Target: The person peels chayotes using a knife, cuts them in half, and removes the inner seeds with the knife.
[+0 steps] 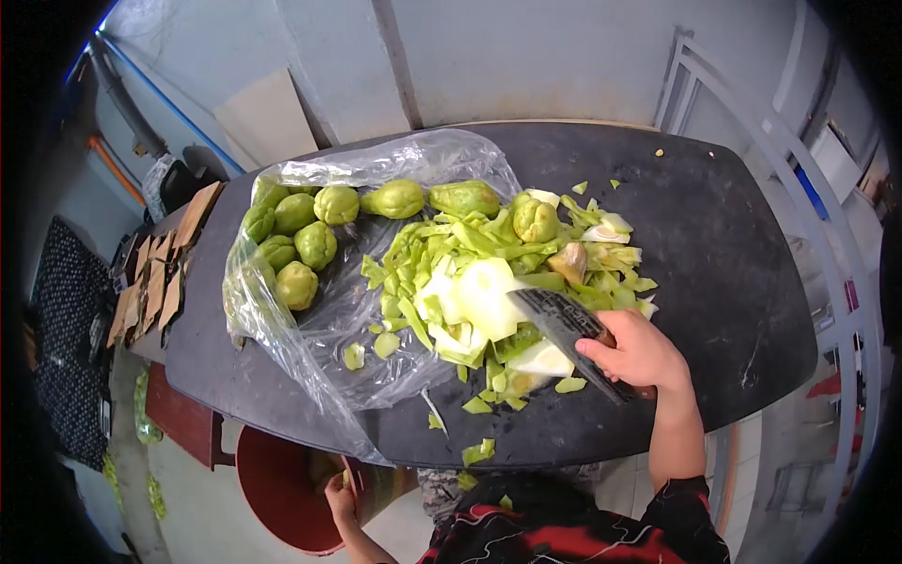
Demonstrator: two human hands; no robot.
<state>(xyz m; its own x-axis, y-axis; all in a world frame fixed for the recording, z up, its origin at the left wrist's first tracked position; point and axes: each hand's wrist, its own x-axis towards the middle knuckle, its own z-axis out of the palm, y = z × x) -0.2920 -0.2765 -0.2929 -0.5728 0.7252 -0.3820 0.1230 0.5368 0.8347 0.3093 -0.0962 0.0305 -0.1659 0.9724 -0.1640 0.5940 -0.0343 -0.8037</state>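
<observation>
My right hand (639,352) is closed around the handle of a wide-bladed knife (556,318). Its dark, marked blade points left over a heap of green peelings (446,244). Pale pieces of peeled chayote (484,296) lie bright and overexposed by the blade tip. A whole green chayote (536,222) rests on top of the heap, beside a brownish piece (568,261). Below the table edge, my left hand (341,498) is at the side of a red bucket (249,479). Its fingers are curled, and what they hold is too small to make out.
Several unpeeled chayotes (316,244) sit in a clear plastic bag (348,376) spread over the dark table (714,282). Loose scraps (479,452) lie near the front edge. Brown cardboard pieces (155,282) are stacked at the left. A grey metal railing (799,160) stands right of the table.
</observation>
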